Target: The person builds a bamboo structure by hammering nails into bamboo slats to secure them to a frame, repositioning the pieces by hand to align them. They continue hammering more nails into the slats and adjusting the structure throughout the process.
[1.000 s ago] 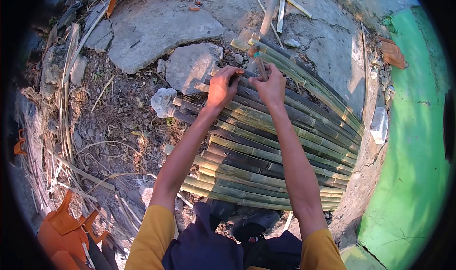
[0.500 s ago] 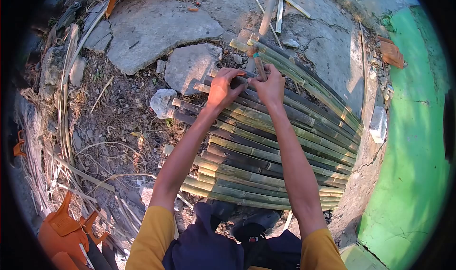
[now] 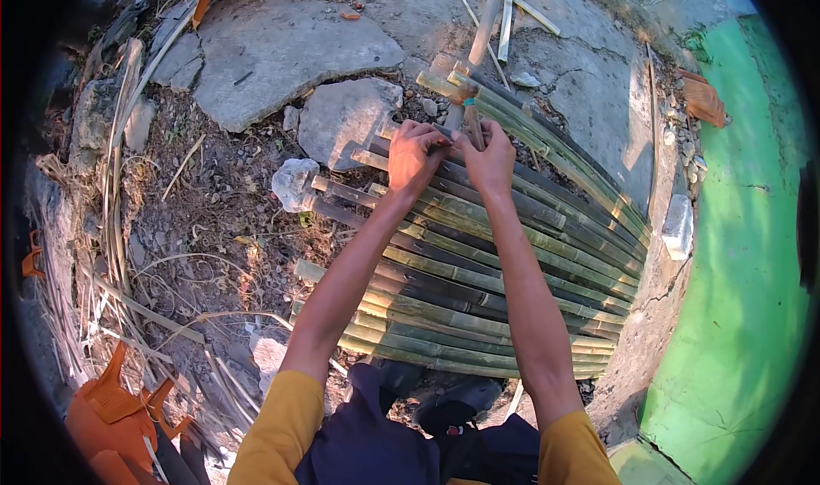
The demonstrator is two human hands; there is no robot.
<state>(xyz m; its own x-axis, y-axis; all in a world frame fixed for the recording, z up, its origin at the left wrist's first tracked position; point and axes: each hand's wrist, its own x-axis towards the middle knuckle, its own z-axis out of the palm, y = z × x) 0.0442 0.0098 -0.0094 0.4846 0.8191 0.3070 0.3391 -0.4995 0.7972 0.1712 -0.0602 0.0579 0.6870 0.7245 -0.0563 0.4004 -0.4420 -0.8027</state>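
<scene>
My right hand (image 3: 489,162) is closed around a short brown stick-like handle with a teal band (image 3: 469,102), its banded end pointing away from me. Close beside it on the left, my left hand (image 3: 416,155) has its fingers bent and pinched together, the tips meeting the right thumb; I cannot tell what is between them. Both hands are over the far ends of a row of bamboo poles (image 3: 444,306), green and dark, lying side by side and fanning out toward the left. Parts of the upper poles are hidden under my hands and forearms.
Broken concrete slabs (image 3: 290,54) and a white stone (image 3: 293,184) lie beyond and left of the poles. Thin bamboo strips (image 3: 114,195) litter the left side. An orange plastic chair (image 3: 107,412) is at lower left. Green-painted floor (image 3: 726,254) runs along the right, near a pale block (image 3: 679,227).
My left hand has shifted slightly right, closing in on the right hand with its fingers drawn together. The banded handle has tilted to the right in my right hand.
</scene>
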